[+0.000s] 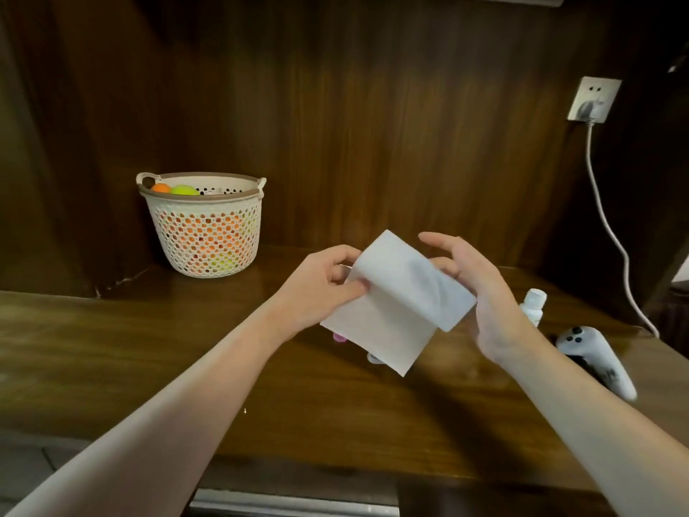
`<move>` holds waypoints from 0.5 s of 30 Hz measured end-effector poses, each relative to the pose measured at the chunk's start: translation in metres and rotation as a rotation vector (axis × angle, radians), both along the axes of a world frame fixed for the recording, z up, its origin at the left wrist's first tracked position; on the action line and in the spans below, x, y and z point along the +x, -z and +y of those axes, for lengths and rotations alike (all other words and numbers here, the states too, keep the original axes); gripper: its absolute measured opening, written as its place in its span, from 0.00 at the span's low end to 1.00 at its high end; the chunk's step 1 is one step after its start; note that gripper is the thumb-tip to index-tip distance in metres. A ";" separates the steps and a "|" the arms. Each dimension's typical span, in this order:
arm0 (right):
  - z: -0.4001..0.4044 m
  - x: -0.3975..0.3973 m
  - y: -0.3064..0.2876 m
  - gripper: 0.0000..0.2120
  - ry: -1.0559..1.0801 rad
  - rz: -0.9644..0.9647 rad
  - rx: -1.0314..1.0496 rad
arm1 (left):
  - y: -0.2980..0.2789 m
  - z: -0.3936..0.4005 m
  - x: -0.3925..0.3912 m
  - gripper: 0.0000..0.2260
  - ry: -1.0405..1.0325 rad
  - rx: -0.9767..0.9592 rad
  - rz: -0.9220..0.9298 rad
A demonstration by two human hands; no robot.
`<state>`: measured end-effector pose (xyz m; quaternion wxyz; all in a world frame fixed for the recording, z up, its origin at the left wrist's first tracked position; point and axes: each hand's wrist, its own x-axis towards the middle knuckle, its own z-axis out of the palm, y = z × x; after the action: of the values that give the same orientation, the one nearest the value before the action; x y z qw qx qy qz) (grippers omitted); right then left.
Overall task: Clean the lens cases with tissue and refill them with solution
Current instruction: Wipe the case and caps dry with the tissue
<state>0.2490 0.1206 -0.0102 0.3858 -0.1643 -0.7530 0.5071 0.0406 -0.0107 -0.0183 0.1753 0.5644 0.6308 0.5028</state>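
A white tissue hangs folded in the air above the wooden table. My left hand pinches its left edge between thumb and fingers. My right hand is behind the tissue's right side with its fingers spread and relaxed; the folded flap drapes against its palm. Under the tissue, a pink piece and a white piece of the lens cases peek out on the table; the rest is hidden. A small white solution bottle stands just right of my right hand.
A perforated white basket with orange and green balls stands at the back left. A white handheld controller lies at the right edge. A wall socket with a white cable hangs at the back right.
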 end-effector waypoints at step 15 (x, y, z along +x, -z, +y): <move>0.011 0.015 0.020 0.29 0.024 -0.418 0.157 | -0.023 -0.005 0.032 0.17 0.167 -0.178 -0.071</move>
<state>0.2640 0.1313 -0.0305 0.2391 -0.2443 -0.8517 0.3971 0.0726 -0.0159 0.0042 0.2883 0.5788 0.6173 0.4480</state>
